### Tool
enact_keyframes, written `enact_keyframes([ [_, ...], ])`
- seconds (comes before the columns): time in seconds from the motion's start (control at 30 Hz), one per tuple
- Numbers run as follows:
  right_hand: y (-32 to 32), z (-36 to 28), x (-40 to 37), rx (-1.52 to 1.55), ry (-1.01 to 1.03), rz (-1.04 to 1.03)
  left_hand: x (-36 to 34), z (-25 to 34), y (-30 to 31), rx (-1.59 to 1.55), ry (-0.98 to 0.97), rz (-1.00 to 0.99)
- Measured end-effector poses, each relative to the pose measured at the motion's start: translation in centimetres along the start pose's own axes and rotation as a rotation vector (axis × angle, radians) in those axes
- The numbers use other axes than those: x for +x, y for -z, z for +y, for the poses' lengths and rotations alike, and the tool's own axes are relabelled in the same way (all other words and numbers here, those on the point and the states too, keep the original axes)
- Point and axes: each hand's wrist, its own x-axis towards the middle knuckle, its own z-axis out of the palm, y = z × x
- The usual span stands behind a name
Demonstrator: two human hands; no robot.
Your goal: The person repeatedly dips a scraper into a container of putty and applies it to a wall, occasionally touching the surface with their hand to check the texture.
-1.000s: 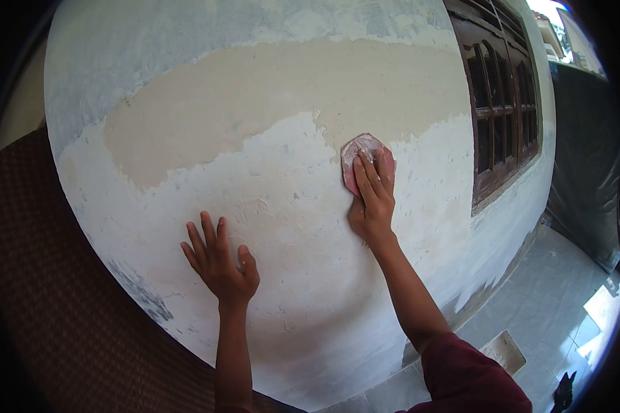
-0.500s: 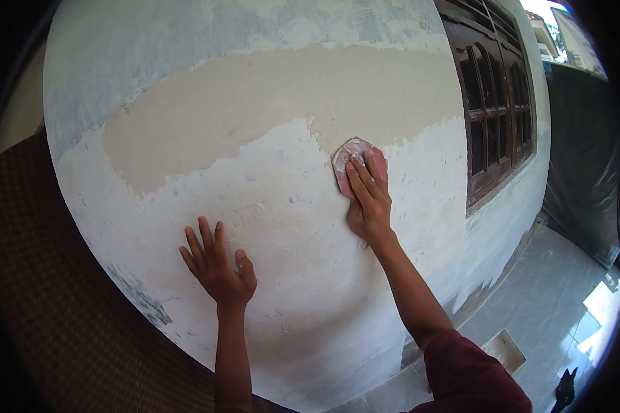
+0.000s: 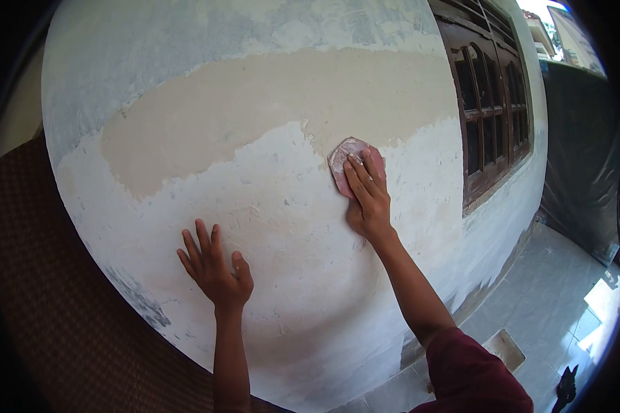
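sandpaper (image 3: 343,160), a pinkish worn piece dusted white, sits flat on the wall (image 3: 393,89) right of the wall's middle, nearer its right edge by the window frame (image 3: 492,117) than its left edge, right on the ragged line where the white skim coat (image 3: 289,289) meets the beige patch (image 3: 255,110). your right hand (image 3: 367,199) pins it there with fingers stretched out and laid along it, palm below on the plaster; not curled round it, and whether the thumb hooks an edge can't be told. your left hand (image 3: 213,265) is open, fingers spread, palm against the white coat lower and toward the wall's left edge, holding nothing, acting as a brace. judgement: the step is rubbing down that coat edge. spread pressure through all the fingers rather than the tips, so the paper doesn't gouge tracks. work short overlapping passes across the ragged line to feather it, not along it. the paper looks loaded with dust, so tap it clean or turn to a fresh face. lean only lightly on the left palm. stop short of the wooden frame to spare it scratches.
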Motion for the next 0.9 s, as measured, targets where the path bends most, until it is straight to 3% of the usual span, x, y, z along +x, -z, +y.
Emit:
enact_keyframes([
  [0.3, 1.1, -0.7, -5.1, -0.019, -0.111, 0.026, -0.1, 0.1, 0.1, -0.008, 0.005, 0.002],
  [0.57, -2.5, -2.8, 0.1, -0.052, -0.152, 0.073, 0.1, -0.1, 0.0, -0.004, 0.003, 0.002],
  [0.9, -0.9, -3.1, -2.4, -0.077, -0.163, 0.087, 0.1, 0.1, 0.1, -0.014, 0.014, 0.002],
])
